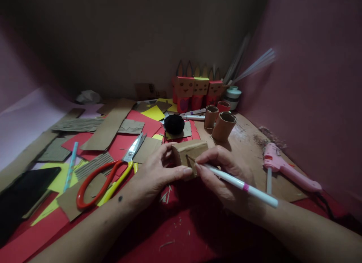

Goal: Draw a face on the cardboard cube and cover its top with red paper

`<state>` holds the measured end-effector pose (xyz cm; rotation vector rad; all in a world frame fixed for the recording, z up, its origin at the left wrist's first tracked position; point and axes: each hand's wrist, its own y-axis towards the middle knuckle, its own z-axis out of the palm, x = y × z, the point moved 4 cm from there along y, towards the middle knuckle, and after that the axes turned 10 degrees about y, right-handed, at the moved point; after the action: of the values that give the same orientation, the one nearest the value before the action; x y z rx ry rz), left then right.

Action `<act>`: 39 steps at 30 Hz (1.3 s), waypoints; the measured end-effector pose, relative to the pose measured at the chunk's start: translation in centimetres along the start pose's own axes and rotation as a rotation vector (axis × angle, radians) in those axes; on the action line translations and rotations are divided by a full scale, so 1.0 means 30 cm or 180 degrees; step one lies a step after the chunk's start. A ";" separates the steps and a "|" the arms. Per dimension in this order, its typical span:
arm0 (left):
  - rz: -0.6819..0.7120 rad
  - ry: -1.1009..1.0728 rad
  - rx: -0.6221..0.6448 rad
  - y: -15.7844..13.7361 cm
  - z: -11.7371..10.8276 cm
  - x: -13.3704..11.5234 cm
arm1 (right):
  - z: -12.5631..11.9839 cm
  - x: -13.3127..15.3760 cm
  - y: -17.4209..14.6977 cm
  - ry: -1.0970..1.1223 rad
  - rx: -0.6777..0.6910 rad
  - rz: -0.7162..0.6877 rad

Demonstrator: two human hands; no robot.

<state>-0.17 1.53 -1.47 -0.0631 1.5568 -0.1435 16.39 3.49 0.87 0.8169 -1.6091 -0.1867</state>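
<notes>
My left hand (166,166) grips a small folded cardboard box (195,148) from its left side, the thumb pressed on its near face. A short dark line shows on that face. In my right hand (223,172) is a white marker pen (234,180) with a purple band, pinched near its front end. Its back end points down to the right. The pen's tip is hidden by my fingers, which touch or nearly touch the box. Red and yellow-handled scissors (113,176) lie beside my left forearm, blades pointing away.
Cardboard strips (110,123) and coloured paper (141,121) cover the left side. A black pompom-like ball (174,124) and cardboard tubes (224,126) stand beyond the box. Eared box figures (185,87) line the back. A pink glue gun (288,168) lies right, near a lidded jar (233,97).
</notes>
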 end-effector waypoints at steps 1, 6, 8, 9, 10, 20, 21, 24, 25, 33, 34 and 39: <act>-0.0013 0.0037 -0.0015 0.000 -0.002 0.000 | 0.000 0.004 0.001 -0.0020 -0.0033 0.0015; -0.0071 0.0177 -0.0037 -0.002 -0.009 0.003 | 0.001 0.024 0.009 -0.0105 -0.0121 0.0066; -0.0069 0.0198 -0.0038 -0.001 -0.010 0.002 | 0.001 0.030 0.011 -0.0198 -0.0148 0.0061; -0.0067 0.0195 -0.0040 -0.001 -0.010 0.001 | -0.001 0.032 0.011 -0.0252 -0.0176 0.0051; -0.0066 0.0194 -0.0036 -0.001 -0.009 0.000 | -0.002 0.033 0.010 -0.0308 -0.0206 0.0034; 0.0006 0.0160 -0.0088 -0.004 -0.003 -0.002 | 0.007 0.032 -0.004 -0.0168 -0.0113 -0.0022; 0.0004 0.0163 -0.0102 -0.005 -0.004 -0.001 | 0.007 0.031 -0.004 -0.0162 -0.0111 -0.0021; 0.0012 0.0167 -0.0089 -0.009 -0.004 -0.001 | 0.006 0.026 -0.005 -0.0143 -0.0131 -0.0001; 0.0020 0.0153 -0.0079 -0.009 -0.003 -0.002 | 0.006 0.025 -0.005 -0.0135 -0.0131 -0.0017; -0.0014 0.0080 -0.0078 -0.009 -0.001 0.003 | 0.006 0.011 -0.002 0.0031 -0.0115 0.0037; -0.0012 0.0080 -0.0070 -0.010 -0.001 0.004 | 0.007 0.009 -0.002 0.0062 -0.0099 0.0033; -0.0019 0.0196 -0.0071 -0.007 -0.003 -0.002 | 0.005 0.006 -0.002 0.0120 -0.0142 0.0026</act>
<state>-0.27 1.33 -1.40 -0.0815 1.6198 -0.1338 16.26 3.29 0.93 0.7752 -1.5674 -0.1997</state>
